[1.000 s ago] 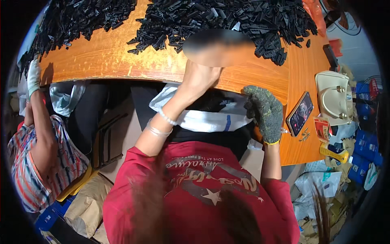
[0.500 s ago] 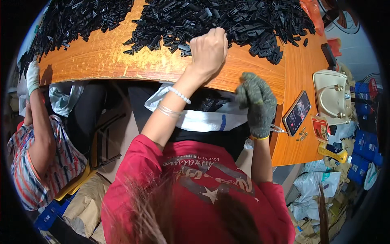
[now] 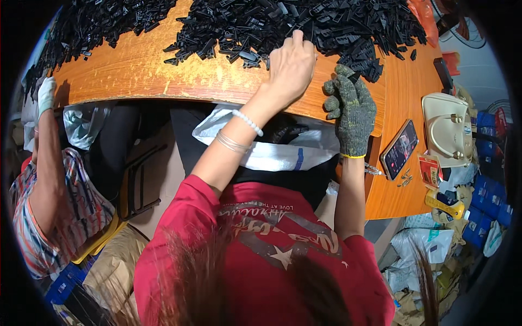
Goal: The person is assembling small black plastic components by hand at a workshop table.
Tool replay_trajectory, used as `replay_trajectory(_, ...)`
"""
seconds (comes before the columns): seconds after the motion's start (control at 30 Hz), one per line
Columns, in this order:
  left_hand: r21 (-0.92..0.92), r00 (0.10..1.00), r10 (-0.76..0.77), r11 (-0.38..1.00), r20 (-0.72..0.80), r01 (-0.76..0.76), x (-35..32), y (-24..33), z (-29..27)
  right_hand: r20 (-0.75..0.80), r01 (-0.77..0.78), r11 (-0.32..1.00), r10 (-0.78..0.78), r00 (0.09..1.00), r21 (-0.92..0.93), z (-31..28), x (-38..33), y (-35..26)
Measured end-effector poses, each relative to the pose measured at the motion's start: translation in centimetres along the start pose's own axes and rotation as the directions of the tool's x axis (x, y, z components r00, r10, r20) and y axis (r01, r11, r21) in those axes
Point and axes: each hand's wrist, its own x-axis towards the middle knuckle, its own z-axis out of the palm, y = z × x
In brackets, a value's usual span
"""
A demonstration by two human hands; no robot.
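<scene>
A large heap of small, slim black plastic pieces (image 3: 244, 27) covers the far part of the wooden table (image 3: 125, 76). My bare left hand (image 3: 293, 65), with bracelets on its wrist, is closed at the heap's near edge. Its fingertips are turned down out of sight, so what they hold is hidden. To its right, my right hand (image 3: 356, 111) wears a dark grey knitted glove. Its fingers are bent, and a black plastic piece (image 3: 354, 77) shows at their tips. Below the table edge, an open white sack (image 3: 266, 159) lies across my lap with dark contents inside.
A phone (image 3: 399, 149), a cream handbag (image 3: 447, 130) and a small red packet (image 3: 429, 169) lie on the table's right side. At the left, another person's gloved hand (image 3: 47, 95) reaches to a second black heap (image 3: 103, 24). Bags and blue boxes crowd the lower right.
My right hand has moved up from over the sack to the heap's near edge, where a black piece shows at its fingers. My left hand has shifted slightly right.
</scene>
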Motion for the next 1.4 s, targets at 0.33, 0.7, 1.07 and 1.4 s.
replay_trajectory(0.33, -0.230, 0.975, 0.191, 0.960, 0.116, -0.161, -2.4, -1.8, -3.7, 0.096, 0.004, 0.999, 0.000, 0.995, -0.043, -1.0, -0.3, -0.4)
replay_trajectory(0.7, -0.130, 0.974, 0.227, 0.966, 0.026, -0.222, -2.3, -1.1, -3.6, -0.117, 0.019, 0.998, -0.027, 0.993, -0.066, -1.9, -1.1, 0.3)
replay_trajectory(1.07, -0.293, 0.963, 0.267, 0.923, 0.026, -0.248, -2.6, 0.3, -1.9, -0.073, 0.032, 0.996, -0.038, 0.997, -0.082, -2.5, -1.3, 0.5)
replay_trajectory(1.4, -0.544, 0.970, 0.232, 0.824, 0.071, -0.157, -3.2, 0.6, -2.1, 0.284, 0.215, 0.726, -0.028, 0.958, -0.653, -4.3, -0.6, -2.3)
